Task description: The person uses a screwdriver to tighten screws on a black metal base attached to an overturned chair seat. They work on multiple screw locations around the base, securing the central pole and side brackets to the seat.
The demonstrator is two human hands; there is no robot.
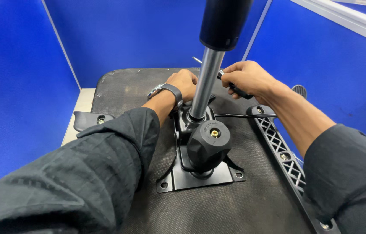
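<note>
An upturned office chair seat (243, 208) lies in front of me, its dark fabric underside up. A black metal tilt mechanism (200, 173) with a big round knob (207, 145) is bolted to it. A chrome gas cylinder (204, 82) rises from the mechanism toward the camera, ending in a black sleeve (224, 21). My left hand (185, 84) rests on the far side of the mechanism, left of the cylinder, with a watch on the wrist. My right hand (248, 78) grips a small tool with a black handle (239, 91) just right of the cylinder.
A black lattice armrest bracket (285, 158) runs along the seat's right edge, and a stub of another bracket (90, 119) sits at the left. A thin lever (239, 115) sticks out to the right. Blue partition walls (18, 86) enclose the spot.
</note>
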